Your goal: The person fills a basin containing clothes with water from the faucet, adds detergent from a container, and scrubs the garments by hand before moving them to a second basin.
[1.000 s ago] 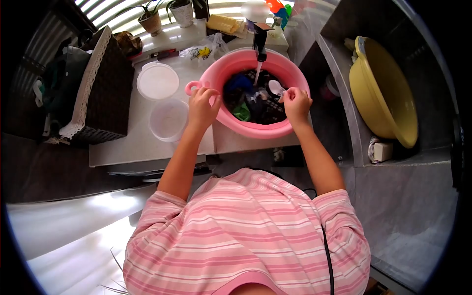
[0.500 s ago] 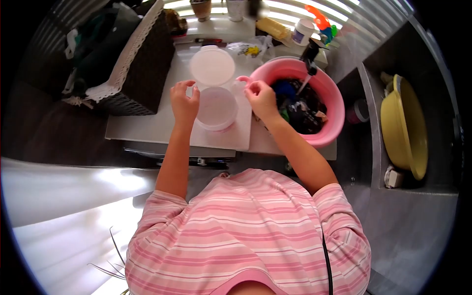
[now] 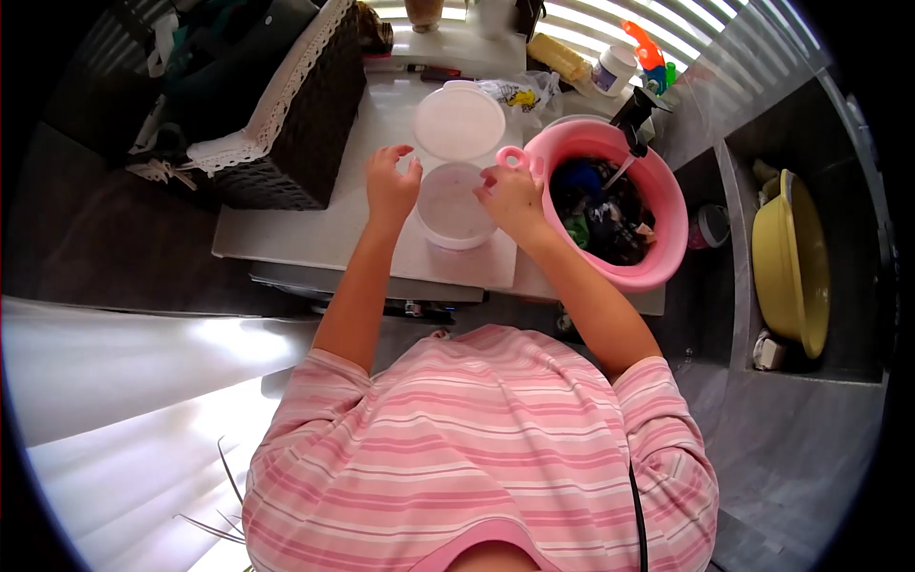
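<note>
A round clear plastic tub (image 3: 448, 229) stands on the white counter between my hands. Just behind it lies its pale round lid (image 3: 459, 122). My left hand (image 3: 392, 191) hovers at the tub's left side, thumb and fingers apart, holding nothing. Over the tub's right rim is my right hand (image 3: 518, 202), its fingers loosely curled and parted with nothing visible in them. To its right sits a pink basin (image 3: 667, 205) with a ring handle; dark, blue and green clothes (image 3: 610, 214) lie inside, under a stream of water from a black faucet (image 3: 637, 119).
A dark woven basket (image 3: 319, 129) with lace trim stands at left on the white counter (image 3: 286, 234). Behind are a plastic bag (image 3: 534, 93), a white jar (image 3: 613, 70) and an orange spray nozzle (image 3: 644, 46). A yellow basin (image 3: 777, 257) leans in the right shelf.
The view has shifted, so the counter things appear farther right. My right hand has moved left from beside the basin handle to over the tub's rim, and its fingers have loosened.
</note>
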Demonstrator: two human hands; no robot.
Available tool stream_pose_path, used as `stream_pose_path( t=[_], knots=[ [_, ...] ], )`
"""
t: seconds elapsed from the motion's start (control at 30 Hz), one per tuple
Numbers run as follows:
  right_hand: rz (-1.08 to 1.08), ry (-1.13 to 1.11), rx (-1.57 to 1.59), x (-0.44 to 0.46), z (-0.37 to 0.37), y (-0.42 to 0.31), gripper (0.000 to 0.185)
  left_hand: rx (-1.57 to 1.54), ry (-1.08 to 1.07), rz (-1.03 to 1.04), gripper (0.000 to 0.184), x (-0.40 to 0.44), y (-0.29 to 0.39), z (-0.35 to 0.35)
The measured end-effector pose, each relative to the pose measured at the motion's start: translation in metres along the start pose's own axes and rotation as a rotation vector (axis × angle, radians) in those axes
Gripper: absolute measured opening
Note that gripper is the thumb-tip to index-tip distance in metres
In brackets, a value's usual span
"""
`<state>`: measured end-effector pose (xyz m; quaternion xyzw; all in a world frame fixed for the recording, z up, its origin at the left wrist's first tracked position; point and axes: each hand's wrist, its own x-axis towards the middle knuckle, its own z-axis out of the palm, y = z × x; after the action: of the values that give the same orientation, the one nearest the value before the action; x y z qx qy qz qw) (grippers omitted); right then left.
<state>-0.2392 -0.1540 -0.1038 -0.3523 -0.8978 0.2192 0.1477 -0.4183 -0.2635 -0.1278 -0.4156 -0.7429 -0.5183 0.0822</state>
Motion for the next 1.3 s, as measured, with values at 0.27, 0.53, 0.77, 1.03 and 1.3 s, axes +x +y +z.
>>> stream_pose_path(
  t=[0.27, 0.53, 0.77, 1.03, 1.3],
  knots=[
    [-0.068, 0.554, 0.746, 0.069, 0.011, 0.009, 0.073, -0.791, -0.084, -0.418, 0.055, 0.039, 0.02, 0.016],
    [0.053, 0.242, 1.207, 0.015, -0.016, -0.007, 0.052, -0.839, -0.183, -0.449, 0.038, -0.007, 0.014, -0.007],
    [-0.312, 0.384, 0.178, -0.016, 0.034, -0.007, 0.057, 0.038, -0.074, 0.192, 0.044, -0.063, 0.034, 0.011],
    [-0.338, 0.357, 0.184, -0.014, 0.037, -0.012, 0.055, 0.055, -0.118, 0.146, 0.05, -0.069, 0.025, 0.019],
    [-0.415, 0.427, 0.085, -0.024, 0.025, -0.009, 0.05, 0.267, -0.204, 0.264, 0.045, -0.058, 0.046, -0.011]
  ],
)
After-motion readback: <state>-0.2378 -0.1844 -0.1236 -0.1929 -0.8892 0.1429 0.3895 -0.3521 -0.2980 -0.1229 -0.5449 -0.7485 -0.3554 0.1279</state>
